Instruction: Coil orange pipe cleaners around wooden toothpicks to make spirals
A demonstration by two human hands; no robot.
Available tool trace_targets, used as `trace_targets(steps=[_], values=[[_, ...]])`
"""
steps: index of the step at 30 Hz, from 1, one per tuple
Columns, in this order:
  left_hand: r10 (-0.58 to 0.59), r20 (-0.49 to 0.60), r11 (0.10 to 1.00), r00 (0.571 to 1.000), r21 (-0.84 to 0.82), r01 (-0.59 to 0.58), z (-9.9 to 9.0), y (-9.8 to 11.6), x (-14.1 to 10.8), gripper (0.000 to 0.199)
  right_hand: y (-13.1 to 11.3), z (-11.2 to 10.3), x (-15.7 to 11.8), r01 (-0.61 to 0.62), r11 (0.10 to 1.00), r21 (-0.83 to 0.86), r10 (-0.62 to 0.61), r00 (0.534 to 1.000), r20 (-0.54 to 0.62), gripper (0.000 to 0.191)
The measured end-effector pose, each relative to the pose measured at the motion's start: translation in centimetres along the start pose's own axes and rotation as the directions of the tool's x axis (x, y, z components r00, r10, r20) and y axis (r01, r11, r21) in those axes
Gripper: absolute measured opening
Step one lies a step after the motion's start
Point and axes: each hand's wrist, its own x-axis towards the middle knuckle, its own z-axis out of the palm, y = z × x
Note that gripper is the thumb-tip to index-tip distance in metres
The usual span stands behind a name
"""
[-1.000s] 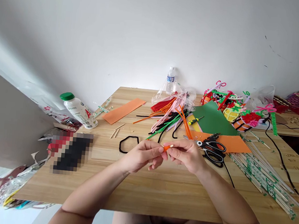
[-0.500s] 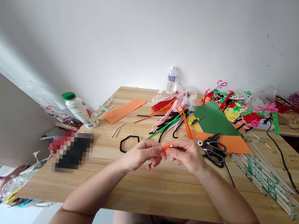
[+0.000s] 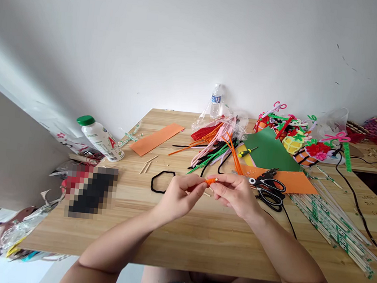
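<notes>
Between my two hands is a short wooden stick wound with orange pipe cleaner [image 3: 210,181], its pale end showing at the right. My left hand [image 3: 180,197] pinches its left end with thumb and forefinger. The fingertips of my right hand [image 3: 235,194] are closed on the other end. A black pipe cleaner bent into a hexagon [image 3: 152,183] lies left of my left hand. Black-handled scissors [image 3: 270,189] rest just beyond my right hand. Several short cut sticks [image 3: 146,166] lie past the hexagon.
Behind my hands is a heap of coloured pipe cleaners [image 3: 208,139]. Green card [image 3: 270,151] carries a small screwdriver [image 3: 245,153]. Wrapped chopsticks [image 3: 336,233] lie at the right, finished pipe-cleaner baskets [image 3: 310,153] behind. A white bottle [image 3: 102,140] stands left, near an orange paper strip [image 3: 157,139].
My left hand has turned over, its fingers now curling in and its thumb shifting along the orange-wound stick. My right hand stays nearly in place.
</notes>
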Motion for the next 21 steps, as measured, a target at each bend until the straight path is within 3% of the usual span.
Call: trace_targets(steps=[2, 4, 7, 9, 11, 14, 18, 21], values=[[-0.198, 0.122, 0.939, 0.973, -0.261, 0.224, -0.4, -0.1, 0.2, 0.038, -0.2, -0.1, -0.3, 0.058, 0.995, -0.078, -0.056, 0.998, 0.029, 0.038], [-0.297, 0.223, 0.801, 0.928, -0.472, 0.369, -0.6, -0.1, 0.3, 0.038, -0.4, -0.1, -0.7, 0.114, 0.981, -0.156, -0.102, 0.991, 0.083, 0.038], [-0.36, 0.323, 0.587, 0.875, -0.651, 0.482, -0.5, 0.1, 0.5, 0.033, -0.7, -0.3, -1.2, 0.222, 0.924, -0.31, -0.19, 0.973, 0.133, 0.037], [-0.391, 0.382, 0.483, 0.837, -0.69, 0.54, -0.5, 0.4, 0.6, 0.03, -0.8, -0.4, -1.4, 0.325, 0.829, -0.454, -0.298, 0.945, 0.133, 0.033], [-0.406, 0.428, 0.417, 0.807, -0.699, 0.58, -0.6, 0.5, 0.6, 0.028, -0.9, -0.7, -1.4, 0.452, 0.677, -0.581, -0.448, 0.879, 0.162, 0.029], [-0.417, 0.495, 0.352, 0.762, -0.685, 0.638, -0.8, 0.6, 0.7, 0.025, -1.3, -1.3, -1.3, 0.613, 0.392, -0.686, -0.612, 0.73, 0.303, 0.026], [-0.413, 0.606, 0.292, 0.68, -0.619, 0.729, -1.1, 0.5, 0.9, 0.023, -1.6, -2.0, -1.0, 0.707, 0.099, -0.7, -0.66, 0.573, 0.486, 0.026], [-0.408, 0.614, 0.306, 0.676, -0.606, 0.734, -1.1, 0.6, 0.9, 0.025, -1.6, -2.3, -0.9, 0.719, -0.038, -0.694, -0.684, 0.487, 0.543, 0.023]])
